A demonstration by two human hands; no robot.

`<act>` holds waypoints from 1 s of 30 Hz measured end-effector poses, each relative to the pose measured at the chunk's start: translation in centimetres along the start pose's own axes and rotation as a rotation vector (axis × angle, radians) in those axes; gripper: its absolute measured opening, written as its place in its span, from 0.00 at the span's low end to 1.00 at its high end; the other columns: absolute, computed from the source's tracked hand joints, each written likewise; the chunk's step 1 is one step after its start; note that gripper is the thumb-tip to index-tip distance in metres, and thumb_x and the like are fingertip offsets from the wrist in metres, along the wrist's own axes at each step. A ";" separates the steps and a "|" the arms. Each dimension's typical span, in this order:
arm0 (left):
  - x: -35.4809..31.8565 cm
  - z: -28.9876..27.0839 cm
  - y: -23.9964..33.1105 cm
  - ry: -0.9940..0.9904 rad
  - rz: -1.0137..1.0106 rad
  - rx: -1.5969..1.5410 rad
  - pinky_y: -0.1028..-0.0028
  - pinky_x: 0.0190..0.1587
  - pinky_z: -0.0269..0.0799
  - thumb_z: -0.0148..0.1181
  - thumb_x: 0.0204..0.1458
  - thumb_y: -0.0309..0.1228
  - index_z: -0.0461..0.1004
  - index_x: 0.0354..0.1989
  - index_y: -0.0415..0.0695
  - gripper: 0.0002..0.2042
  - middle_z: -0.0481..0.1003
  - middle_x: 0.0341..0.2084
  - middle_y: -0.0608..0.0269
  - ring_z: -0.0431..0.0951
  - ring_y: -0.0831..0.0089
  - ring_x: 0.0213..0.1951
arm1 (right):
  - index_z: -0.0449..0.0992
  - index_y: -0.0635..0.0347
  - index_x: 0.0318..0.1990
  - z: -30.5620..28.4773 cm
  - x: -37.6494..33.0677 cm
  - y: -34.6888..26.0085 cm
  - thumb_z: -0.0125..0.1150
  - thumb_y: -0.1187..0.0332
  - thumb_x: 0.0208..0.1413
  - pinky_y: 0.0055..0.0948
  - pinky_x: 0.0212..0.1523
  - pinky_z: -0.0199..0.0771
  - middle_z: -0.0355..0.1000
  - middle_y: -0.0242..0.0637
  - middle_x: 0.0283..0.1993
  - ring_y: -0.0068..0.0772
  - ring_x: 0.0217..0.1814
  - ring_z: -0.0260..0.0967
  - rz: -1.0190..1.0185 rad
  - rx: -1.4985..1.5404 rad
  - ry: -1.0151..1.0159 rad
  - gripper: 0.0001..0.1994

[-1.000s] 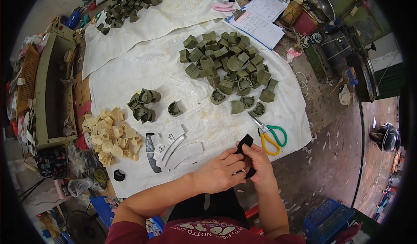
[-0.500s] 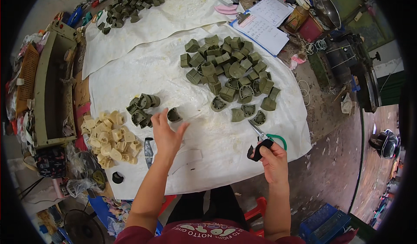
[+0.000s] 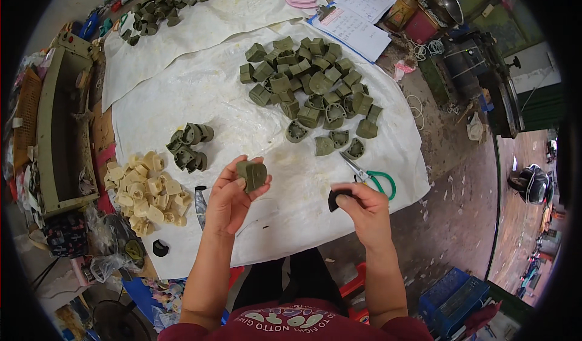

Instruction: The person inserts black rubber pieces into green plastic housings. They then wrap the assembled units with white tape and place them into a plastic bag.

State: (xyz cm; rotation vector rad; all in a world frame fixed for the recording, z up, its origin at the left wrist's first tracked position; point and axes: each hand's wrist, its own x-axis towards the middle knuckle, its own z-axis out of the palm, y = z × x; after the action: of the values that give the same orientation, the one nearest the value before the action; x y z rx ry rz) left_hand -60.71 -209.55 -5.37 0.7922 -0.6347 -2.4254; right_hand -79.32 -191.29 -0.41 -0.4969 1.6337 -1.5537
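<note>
We hold a green block (image 3: 252,173) in our left grip (image 3: 227,204), a black piece (image 3: 334,202) in our right grip (image 3: 367,213).
Both grasp firmly above the white-covered bench (image 3: 303,219); scissors (image 3: 364,174) lie near the right, heaped green blocks (image 3: 321,82) beyond, cream pieces (image 3: 148,190) at left.

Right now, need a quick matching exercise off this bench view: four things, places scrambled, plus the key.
Things
1. Scissors
2. Single olive-green block
3. Cream molded pieces
4. Black curved strip

Places
A. Piled near the left edge of the white sheet
B. Pinched in the right hand
C. Lying just beyond the right hand, green handle showing
D. Held up in the left hand

Pairs: 1-C, 2-D, 3-A, 4-B
</note>
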 end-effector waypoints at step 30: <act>-4.9 3.8 2.0 -0.231 0.233 0.963 0.71 0.53 0.62 0.48 0.50 0.21 0.57 0.66 0.40 0.29 0.68 0.44 0.56 0.68 0.67 0.45 | 0.58 0.58 0.65 7.7 -0.5 -3.7 0.59 0.78 0.50 0.38 0.46 0.63 0.72 0.39 0.31 0.43 0.37 0.68 -0.253 -0.605 -0.255 0.32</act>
State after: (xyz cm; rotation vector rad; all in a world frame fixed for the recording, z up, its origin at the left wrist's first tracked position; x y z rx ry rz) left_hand -59.09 -207.16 0.46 0.7044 -1.9308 -1.9296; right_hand -74.07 -196.43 3.90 -1.2101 1.8739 -1.0791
